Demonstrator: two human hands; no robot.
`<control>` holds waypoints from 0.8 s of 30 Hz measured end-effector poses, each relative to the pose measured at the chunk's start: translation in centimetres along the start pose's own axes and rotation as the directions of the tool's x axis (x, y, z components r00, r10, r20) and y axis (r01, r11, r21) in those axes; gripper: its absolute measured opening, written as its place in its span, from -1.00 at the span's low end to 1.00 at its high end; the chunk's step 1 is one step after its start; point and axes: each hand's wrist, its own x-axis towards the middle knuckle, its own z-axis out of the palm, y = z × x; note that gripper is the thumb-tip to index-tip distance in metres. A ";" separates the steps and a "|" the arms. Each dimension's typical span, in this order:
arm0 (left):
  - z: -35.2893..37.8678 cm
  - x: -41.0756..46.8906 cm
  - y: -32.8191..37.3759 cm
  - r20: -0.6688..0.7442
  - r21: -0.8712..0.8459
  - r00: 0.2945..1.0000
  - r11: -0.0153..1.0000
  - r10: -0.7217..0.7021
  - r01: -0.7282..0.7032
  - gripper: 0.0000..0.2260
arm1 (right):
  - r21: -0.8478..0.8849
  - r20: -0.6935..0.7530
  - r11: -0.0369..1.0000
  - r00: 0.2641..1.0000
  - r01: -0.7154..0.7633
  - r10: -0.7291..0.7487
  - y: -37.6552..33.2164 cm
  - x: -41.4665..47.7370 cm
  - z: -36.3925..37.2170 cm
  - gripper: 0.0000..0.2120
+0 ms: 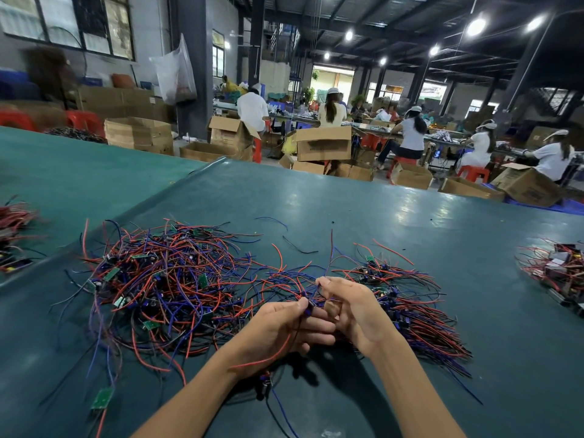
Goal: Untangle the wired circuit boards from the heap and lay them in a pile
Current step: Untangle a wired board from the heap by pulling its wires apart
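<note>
Your left hand (284, 327), low middle of frame: grip pinches small dark wired board (309, 308), mostly hidden. Red wire hangs over that wrist. Your right hand (354, 314), just beside it: grip pinches red and blue wires (305, 290) above board. Big tangled heap (164, 279) left of hands on green counter (347, 210). Neater pile (423, 314) right of hands.
</note>
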 end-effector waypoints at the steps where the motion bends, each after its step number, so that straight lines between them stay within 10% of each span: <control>1: -0.1 0.0 0.0 0.005 0.000 1.000 1.000 -0.002 0.002 -0.64 | -0.006 0.003 1.000 1.000 0.002 -0.002 0.0 0.0 0.0 -0.82; 8: -0.3 0.3 0.0 0.008 0.082 1.000 0.996 -0.018 0.017 -0.57 | -0.159 0.134 0.986 0.989 -0.041 0.063 0.2 -0.2 0.1 -0.78; 24: -0.2 0.1 -0.4 -0.081 0.158 0.985 0.977 0.155 -0.141 -0.72 | -0.135 -0.243 0.990 0.967 0.045 -0.077 -5.2 3.2 -0.2 -0.89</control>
